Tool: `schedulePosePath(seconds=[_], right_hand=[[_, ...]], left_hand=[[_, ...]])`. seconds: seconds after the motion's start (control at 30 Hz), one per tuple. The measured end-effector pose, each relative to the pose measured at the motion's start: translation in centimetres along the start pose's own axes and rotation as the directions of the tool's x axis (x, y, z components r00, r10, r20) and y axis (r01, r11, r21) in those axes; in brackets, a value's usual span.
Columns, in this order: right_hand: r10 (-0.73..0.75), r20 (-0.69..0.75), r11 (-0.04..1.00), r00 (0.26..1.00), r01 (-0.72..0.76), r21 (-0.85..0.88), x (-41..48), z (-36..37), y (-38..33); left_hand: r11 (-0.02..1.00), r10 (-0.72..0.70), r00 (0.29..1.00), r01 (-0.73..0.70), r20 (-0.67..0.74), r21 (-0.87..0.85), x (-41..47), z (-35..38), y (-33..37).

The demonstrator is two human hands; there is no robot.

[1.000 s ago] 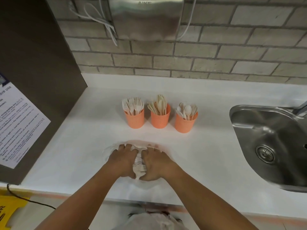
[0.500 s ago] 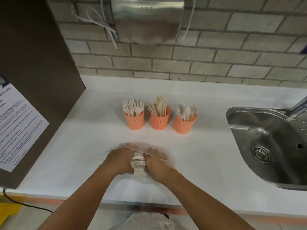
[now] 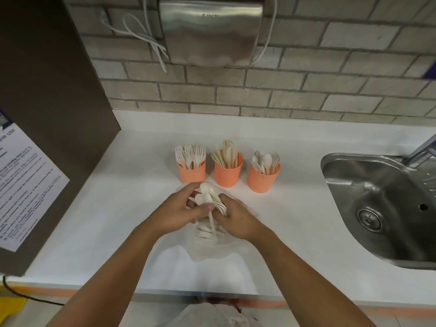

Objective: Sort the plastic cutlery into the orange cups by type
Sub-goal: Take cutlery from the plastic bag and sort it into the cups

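Three orange cups stand in a row on the white counter: the left cup (image 3: pixel 191 173) holds forks, the middle cup (image 3: pixel 228 175) holds knives, the right cup (image 3: pixel 263 180) holds spoons. Just in front of them my left hand (image 3: pixel 177 213) and my right hand (image 3: pixel 236 217) together grip a bundle of pale plastic spoons (image 3: pixel 208 199), bowls up toward the cups. The handles (image 3: pixel 207 230) fan down into a clear plastic bag (image 3: pixel 207 249) lying on the counter under my hands.
A steel sink (image 3: pixel 382 208) is set into the counter on the right, with a tap at its far corner. A brown panel with a printed notice (image 3: pixel 26 185) walls the left side. A metal hand dryer (image 3: pixel 210 31) hangs on the brick wall behind.
My hands have moved away from me toward the cups, and the spoon bowls now stick out of the bag, where before the bundle lay wrapped under both hands.
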State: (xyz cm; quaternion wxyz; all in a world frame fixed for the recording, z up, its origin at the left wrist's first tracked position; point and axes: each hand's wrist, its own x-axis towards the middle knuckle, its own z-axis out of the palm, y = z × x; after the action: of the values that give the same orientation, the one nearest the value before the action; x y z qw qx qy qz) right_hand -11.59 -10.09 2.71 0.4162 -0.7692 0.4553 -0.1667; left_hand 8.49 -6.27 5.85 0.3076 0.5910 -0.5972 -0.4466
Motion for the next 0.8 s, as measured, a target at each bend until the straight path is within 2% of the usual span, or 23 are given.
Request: schedulePosePath(seconds=[0.07, 0.17, 0.23, 0.3, 0.37, 0.5, 0.57, 0.67, 0.73, 0.8], right_hand=[[-0.043, -0.006, 0.999, 0.999, 0.043, 0.011, 0.4, 0.2, -0.1], [-0.031, -0.04, 0.996, 0.999, 0.034, 0.079, 0.9, 0.7, -0.9], [-0.029, -0.074, 0.986, 0.997, 0.041, 0.161, 1.1, 0.6, -1.7], [-0.052, -0.091, 0.976, 0.995, 0.07, 0.206, 1.3, 0.3, -2.1], [-0.058, -0.086, 0.974, 0.995, 0.075, 0.213, 1.5, -0.2, -2.3], [-0.069, 0.002, 0.963, 0.998, 0.066, 0.261, 1.5, -1.2, -2.0], [-0.083, 0.032, 0.975, 0.996, 0.074, 0.21, 1.7, -1.4, -1.9], [-0.053, -0.047, 0.99, 0.998, 0.058, 0.128, 2.0, -1.5, -1.8], [-0.033, -0.078, 0.976, 0.996, 0.048, 0.211, 1.8, -2.1, -2.0], [-0.048, -0.071, 0.934, 0.996, 0.07, 0.349, 1.4, -2.8, -2.4]], left_hand=[[0.999, 0.028, 0.996, -0.024, -0.084, 0.043, 0.5, 0.7, 0.9], [0.931, 0.186, 0.969, -0.121, -0.163, 0.344, 1.4, 2.3, 1.1], [0.911, 0.269, 0.921, -0.148, -0.283, 0.386, 2.0, 3.0, 1.2], [0.912, 0.322, 0.854, -0.163, -0.41, 0.378, 2.6, 3.4, 1.4], [0.916, 0.346, 0.808, -0.181, -0.478, 0.358, 3.3, 3.4, 1.6], [0.937, 0.321, 0.781, -0.177, -0.535, 0.302, 4.3, 3.0, 2.1], [0.944, 0.295, 0.77, -0.146, -0.566, 0.294, 4.8, 3.0, 2.3], [0.964, 0.218, 0.779, -0.079, -0.589, 0.253, 5.1, 3.4, 3.2], [0.983, 0.168, 0.796, -0.09, -0.581, 0.161, 4.8, 3.4, 3.9], [0.985, 0.14, 0.832, -0.173, -0.538, -0.011, 4.4, 3.4, 4.4]])
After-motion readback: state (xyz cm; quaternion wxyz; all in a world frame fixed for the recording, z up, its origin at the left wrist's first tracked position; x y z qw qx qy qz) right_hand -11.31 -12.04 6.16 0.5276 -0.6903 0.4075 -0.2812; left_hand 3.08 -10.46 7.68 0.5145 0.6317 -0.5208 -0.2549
